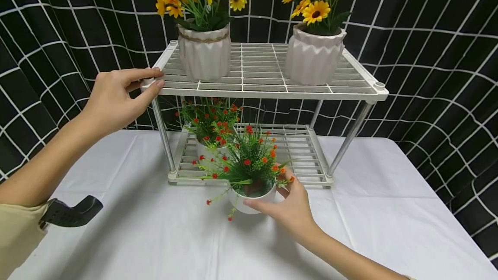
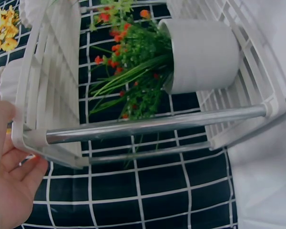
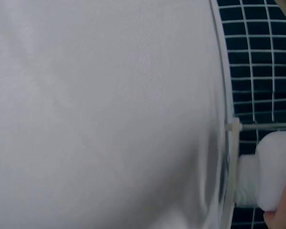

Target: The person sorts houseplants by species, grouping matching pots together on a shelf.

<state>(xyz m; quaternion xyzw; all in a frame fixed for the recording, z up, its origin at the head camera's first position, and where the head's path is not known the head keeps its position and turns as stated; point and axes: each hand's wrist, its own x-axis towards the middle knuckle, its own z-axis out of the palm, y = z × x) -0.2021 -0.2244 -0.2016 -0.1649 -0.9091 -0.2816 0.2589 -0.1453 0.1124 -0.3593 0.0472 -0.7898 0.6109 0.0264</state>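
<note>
My left hand (image 1: 113, 98) grips the front left corner of a white two-tier wire rack (image 1: 264, 95); in the left wrist view, fingers (image 2: 33, 174) curl round that corner. With thumb and fingers, my right hand (image 1: 293, 211) holds a white pot (image 1: 253, 202) of green leaves and small red and orange flowers, in front of the lower shelf. Whether this pot touches the table cannot be told. A similar potted plant (image 1: 210, 120) stands on the lower shelf's left side, partly hidden behind it. The right wrist view catches only part of the held pot (image 3: 275, 167) and the thumb (image 3: 283, 210).
Two ribbed white pots of yellow flowers stand on the upper shelf, one at left (image 1: 204, 55) and one at right (image 1: 315, 57). A white cloth (image 1: 155, 237) covers the table. Black fabric with white grid lines (image 1: 428, 33) hangs behind. Metal posts (image 1: 350, 137) join the shelves.
</note>
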